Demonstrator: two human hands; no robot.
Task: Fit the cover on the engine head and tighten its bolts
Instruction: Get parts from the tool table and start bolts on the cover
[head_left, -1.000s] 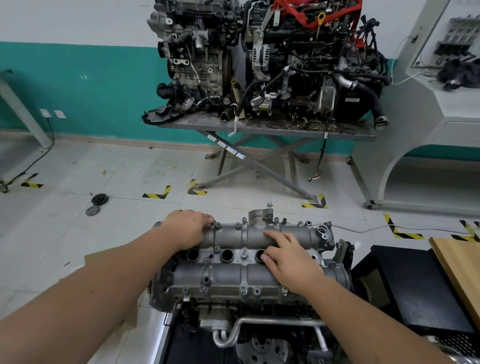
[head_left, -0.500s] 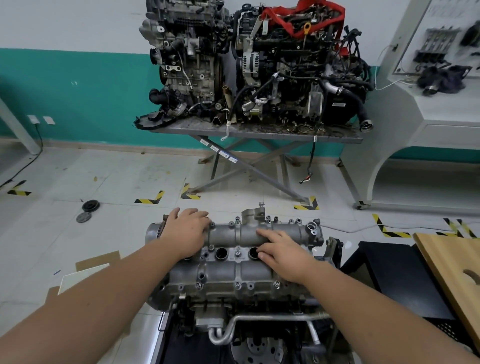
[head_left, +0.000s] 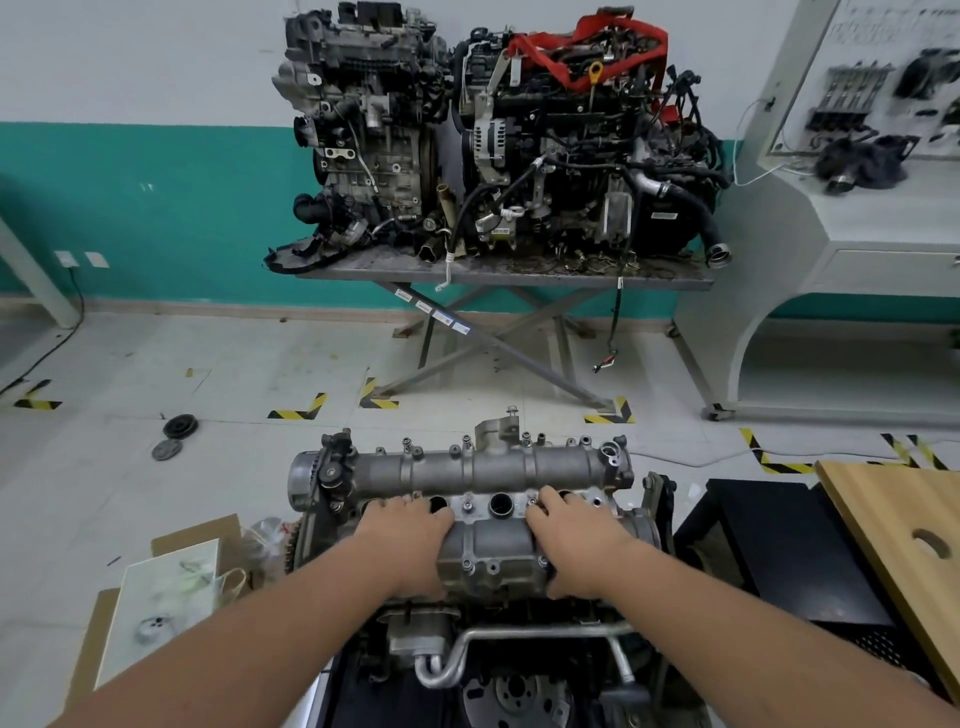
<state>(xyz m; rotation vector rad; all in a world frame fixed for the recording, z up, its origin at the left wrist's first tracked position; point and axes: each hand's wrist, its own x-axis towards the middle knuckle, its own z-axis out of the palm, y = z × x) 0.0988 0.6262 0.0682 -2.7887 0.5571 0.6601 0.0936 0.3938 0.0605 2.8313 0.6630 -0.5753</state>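
The grey aluminium cover (head_left: 491, 545) lies on top of the engine head in front of me, with several round plug holes along its middle and small bolts (head_left: 467, 503) standing in its flanges. My left hand (head_left: 410, 540) rests palm down on the near left part of the cover, fingers reaching to the plug holes. My right hand (head_left: 571, 540) lies the same way on the near right part. Neither hand holds a tool or a bolt.
A metal pipe (head_left: 519, 644) runs below the cover on the engine's near side. Cardboard and a sheet (head_left: 156, 603) lie on the floor at left, a black box (head_left: 789, 545) and wooden board (head_left: 904, 540) at right. Two other engines sit on a folding table (head_left: 498, 273) behind.
Both hands have drawn back from the far ridge of the cover to its near half. The left hand left the far left end; the view has dropped and moved slightly.
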